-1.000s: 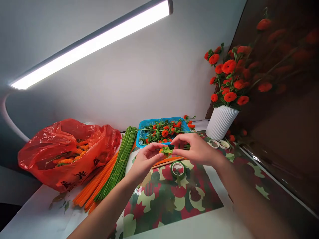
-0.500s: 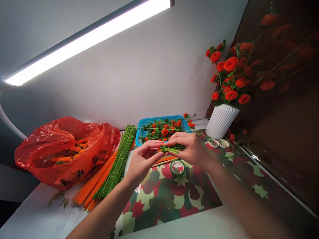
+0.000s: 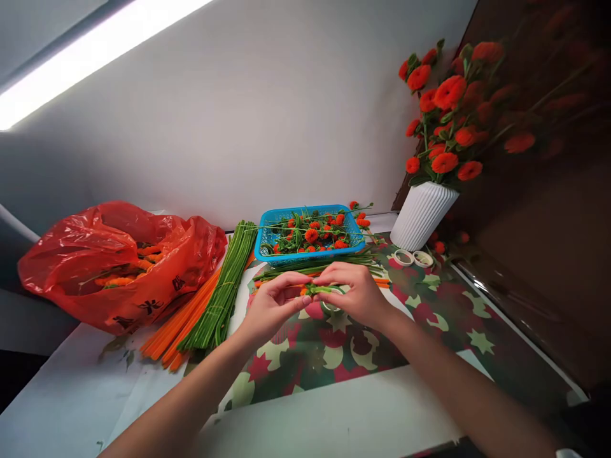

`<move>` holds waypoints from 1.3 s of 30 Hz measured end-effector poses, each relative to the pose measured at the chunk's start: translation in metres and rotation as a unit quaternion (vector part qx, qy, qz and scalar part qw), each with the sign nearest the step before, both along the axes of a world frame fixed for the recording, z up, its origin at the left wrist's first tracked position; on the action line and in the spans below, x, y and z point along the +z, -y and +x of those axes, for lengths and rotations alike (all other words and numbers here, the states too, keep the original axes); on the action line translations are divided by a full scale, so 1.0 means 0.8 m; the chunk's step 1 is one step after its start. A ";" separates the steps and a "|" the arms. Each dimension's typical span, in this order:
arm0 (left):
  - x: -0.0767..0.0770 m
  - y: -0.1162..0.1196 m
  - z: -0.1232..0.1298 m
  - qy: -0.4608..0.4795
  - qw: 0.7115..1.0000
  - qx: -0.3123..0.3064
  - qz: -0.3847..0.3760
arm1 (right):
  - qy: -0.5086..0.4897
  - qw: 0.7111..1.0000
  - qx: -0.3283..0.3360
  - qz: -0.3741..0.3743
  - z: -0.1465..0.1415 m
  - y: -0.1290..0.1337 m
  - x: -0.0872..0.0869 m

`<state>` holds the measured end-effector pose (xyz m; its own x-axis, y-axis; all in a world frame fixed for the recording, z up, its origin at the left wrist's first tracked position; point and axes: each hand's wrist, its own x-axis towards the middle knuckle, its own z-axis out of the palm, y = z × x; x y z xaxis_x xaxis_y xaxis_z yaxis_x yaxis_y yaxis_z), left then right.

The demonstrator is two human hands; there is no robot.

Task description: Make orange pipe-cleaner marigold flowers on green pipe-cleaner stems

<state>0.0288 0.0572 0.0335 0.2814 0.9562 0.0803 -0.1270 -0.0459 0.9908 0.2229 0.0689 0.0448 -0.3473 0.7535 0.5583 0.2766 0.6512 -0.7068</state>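
Observation:
A small orange flower with a green base and stem point(image 3: 312, 290) is between my two hands, above the patterned mat. My left hand point(image 3: 278, 301) pinches it at the orange end, thumb and fingers closed. From the right, my right hand point(image 3: 356, 292) grips the green stem side. The fingertips of both hands nearly meet and cover part of the flower. Just under my right hand lies a green tape roll point(image 3: 333, 306), partly hidden. Behind the hands sits a blue basket point(image 3: 305, 258) with red-orange flowers and green stems.
Green stems point(image 3: 224, 292) and orange stems point(image 3: 180, 324) lie left, beside a red plastic bag point(image 3: 81, 248) holding orange pieces. A white vase point(image 3: 422, 217) of orange flowers stands right, near two tape rolls point(image 3: 403, 257). The patterned mat point(image 3: 329, 356) covers the table.
The camera view has shifted, so the lamp sits further left and the basket shows more fully. Both hands still hold the flower, with my right fingertips now lower around its stem.

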 end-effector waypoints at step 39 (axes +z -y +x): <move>-0.060 0.044 -0.011 -0.348 0.911 0.041 0.219 | 0.292 0.947 -0.097 -0.089 0.026 0.030 -0.040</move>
